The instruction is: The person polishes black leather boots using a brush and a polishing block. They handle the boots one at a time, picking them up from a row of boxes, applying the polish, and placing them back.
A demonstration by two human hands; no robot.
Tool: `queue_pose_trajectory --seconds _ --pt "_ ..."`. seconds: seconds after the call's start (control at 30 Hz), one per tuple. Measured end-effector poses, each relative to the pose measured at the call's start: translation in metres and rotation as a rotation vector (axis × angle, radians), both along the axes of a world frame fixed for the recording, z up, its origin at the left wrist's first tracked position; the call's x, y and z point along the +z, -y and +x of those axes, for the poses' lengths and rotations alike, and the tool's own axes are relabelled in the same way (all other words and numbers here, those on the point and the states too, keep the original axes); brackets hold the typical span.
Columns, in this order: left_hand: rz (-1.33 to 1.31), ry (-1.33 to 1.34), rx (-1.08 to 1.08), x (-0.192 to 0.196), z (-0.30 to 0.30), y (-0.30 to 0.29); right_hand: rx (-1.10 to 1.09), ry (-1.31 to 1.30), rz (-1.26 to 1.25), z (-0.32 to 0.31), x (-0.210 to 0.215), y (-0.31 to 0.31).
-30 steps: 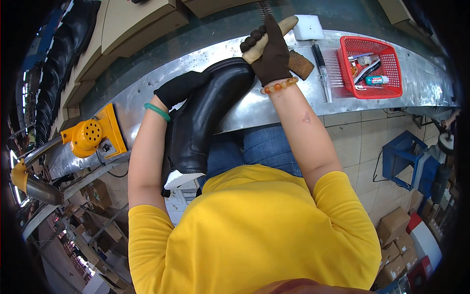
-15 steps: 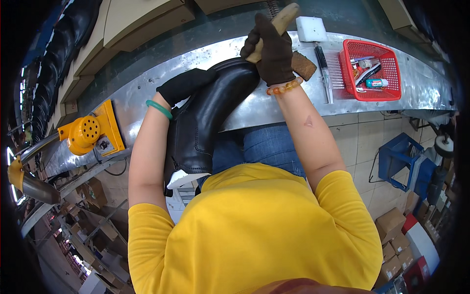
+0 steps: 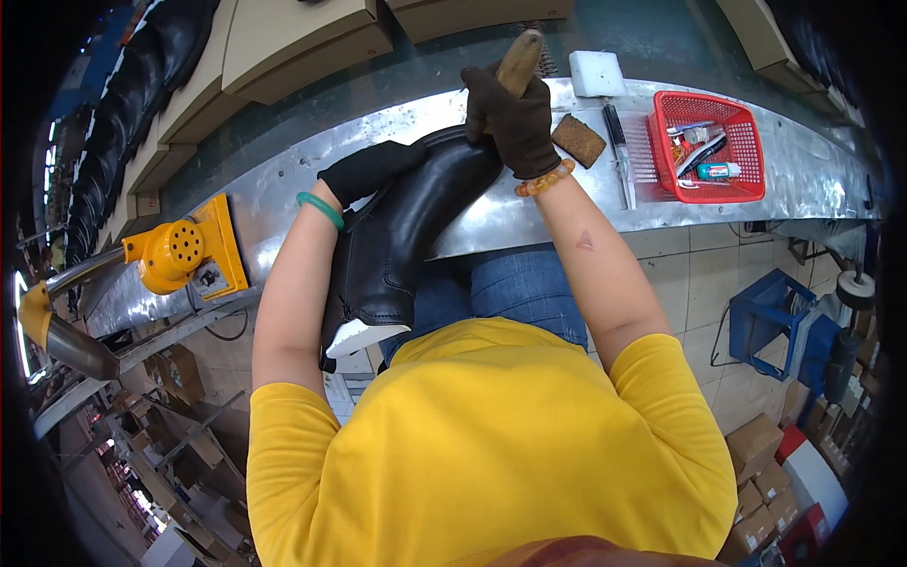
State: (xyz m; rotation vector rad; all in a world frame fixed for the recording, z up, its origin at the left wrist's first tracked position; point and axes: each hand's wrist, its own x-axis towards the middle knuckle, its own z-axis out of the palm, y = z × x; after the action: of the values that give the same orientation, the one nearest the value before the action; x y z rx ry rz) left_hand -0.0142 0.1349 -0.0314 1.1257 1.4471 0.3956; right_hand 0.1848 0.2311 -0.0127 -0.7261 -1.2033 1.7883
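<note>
Our single head view, worn above our own shoulders, looking steeply down, near our lap, metal desk [image 3: 283, 189] curving across the top

A shoe-making workshop: a long metal tabletop [image 3: 718, 213] runs past rows of black boots [image 3: 113, 113], with a yellow blower [image 3: 175, 250], a red basket [image 3: 704, 146] of small tools, and stacked cardboard boxes [image 3: 765, 472] on the tiled floor.

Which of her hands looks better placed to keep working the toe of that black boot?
Probably the right hand: it grips the wooden-handled tool directly over the toe of the black boot. The left hand lies on the boot's side, steadying it.
</note>
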Motion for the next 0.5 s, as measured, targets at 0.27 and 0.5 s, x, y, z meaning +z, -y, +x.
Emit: queue_pose_trajectory --seconds 0.27,0.5 --pt "-0.025 0.0 0.082 0.002 0.001 0.002 -0.17 0.454 0.097 0.033 -0.047 -0.016" --pt "0.478 -0.132 -0.07 0.016 0.011 -0.016 -0.145 1.232 0.743 0.053 -0.045 0.029"
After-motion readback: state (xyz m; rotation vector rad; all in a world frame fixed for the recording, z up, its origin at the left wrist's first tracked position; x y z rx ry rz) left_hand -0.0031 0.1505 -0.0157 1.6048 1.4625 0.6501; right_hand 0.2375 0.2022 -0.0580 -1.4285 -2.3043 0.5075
